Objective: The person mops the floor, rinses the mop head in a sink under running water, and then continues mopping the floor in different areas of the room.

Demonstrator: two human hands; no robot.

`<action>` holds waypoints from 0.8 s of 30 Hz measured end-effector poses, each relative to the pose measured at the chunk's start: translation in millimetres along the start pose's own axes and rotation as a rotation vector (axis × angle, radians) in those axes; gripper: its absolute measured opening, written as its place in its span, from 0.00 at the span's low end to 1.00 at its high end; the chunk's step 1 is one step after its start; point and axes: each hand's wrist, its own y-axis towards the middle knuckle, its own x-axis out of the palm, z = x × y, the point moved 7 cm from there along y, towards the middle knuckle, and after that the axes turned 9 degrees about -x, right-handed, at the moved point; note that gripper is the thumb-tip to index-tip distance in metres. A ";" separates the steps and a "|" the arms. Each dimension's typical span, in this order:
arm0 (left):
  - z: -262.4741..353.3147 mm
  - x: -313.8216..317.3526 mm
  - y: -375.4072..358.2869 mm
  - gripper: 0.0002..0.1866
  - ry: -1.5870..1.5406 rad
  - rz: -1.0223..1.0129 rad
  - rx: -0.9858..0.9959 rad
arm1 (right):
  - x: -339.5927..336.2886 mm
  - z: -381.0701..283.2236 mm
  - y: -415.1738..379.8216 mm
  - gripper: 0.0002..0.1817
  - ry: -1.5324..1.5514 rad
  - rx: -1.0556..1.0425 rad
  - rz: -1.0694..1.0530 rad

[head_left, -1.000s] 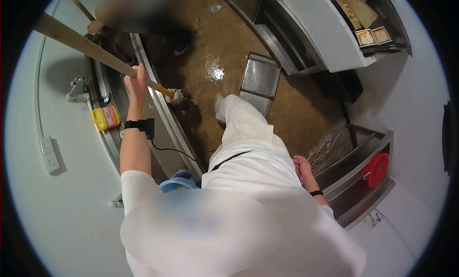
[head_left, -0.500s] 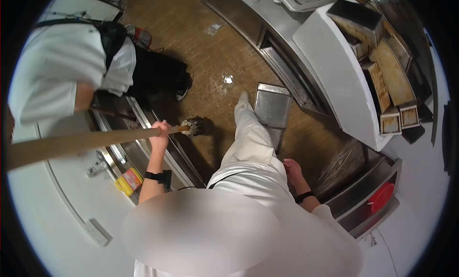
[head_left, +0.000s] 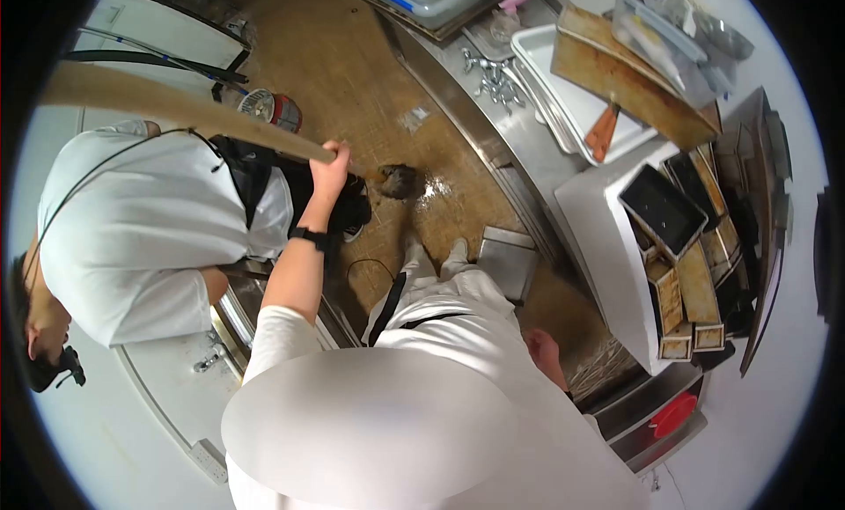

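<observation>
Wooden mop handle clenched in left hand; mop head on wet floor, mopping approx midway. Right hand empty, grip loose.

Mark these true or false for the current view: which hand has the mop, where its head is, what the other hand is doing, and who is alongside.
1. The left hand holds the mop handle. True.
2. The mop head is raised off the floor onto the counter. False: it rests on the brown floor.
3. The right hand also holds the handle. False: it hangs empty by the hip.
4. A person in a white shirt stands at the left. True.
</observation>
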 end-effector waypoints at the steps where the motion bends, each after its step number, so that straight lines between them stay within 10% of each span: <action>1: 8.9 1.8 24.5 0.14 0.008 0.005 -0.005 | 7.6 -2.8 3.9 0.08 -0.004 0.001 0.034; 12: 75.5 15.8 276.3 0.16 -0.081 0.081 0.010 | 153.5 -18.5 20.9 0.10 -0.020 -0.058 0.315; 24: 88.0 -86.3 513.6 0.13 -0.249 0.522 -0.131 | 314.7 -60.3 173.9 0.15 0.062 -0.042 0.039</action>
